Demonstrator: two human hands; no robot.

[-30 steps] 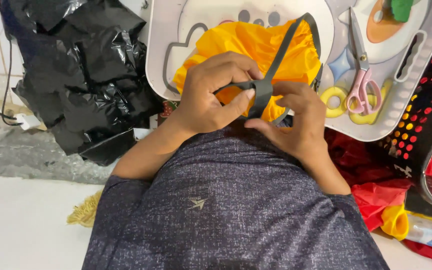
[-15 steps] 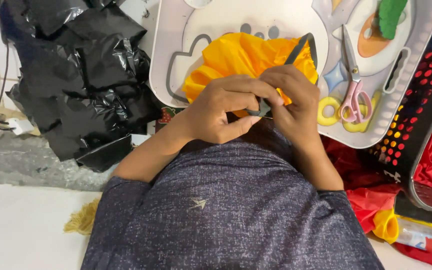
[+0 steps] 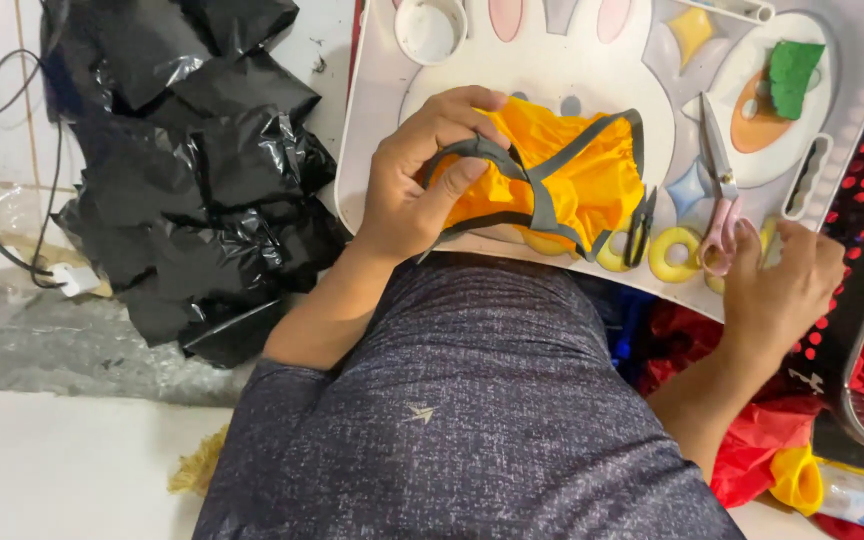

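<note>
Left hand [image 3: 422, 185]: raised at centre, wrist bent, fingers curled, thumb pressed inward in a closed grasp. Left forearm: bare, angled up from the sleeve. Right hand [image 3: 780, 285]: held out to the right, fingers curled forward, fingertips hidden.

light: bright, even, soft shadows | glare: on black plastic bags [image 3: 202, 170] | focus: sharp, slight edge stretch
</note>
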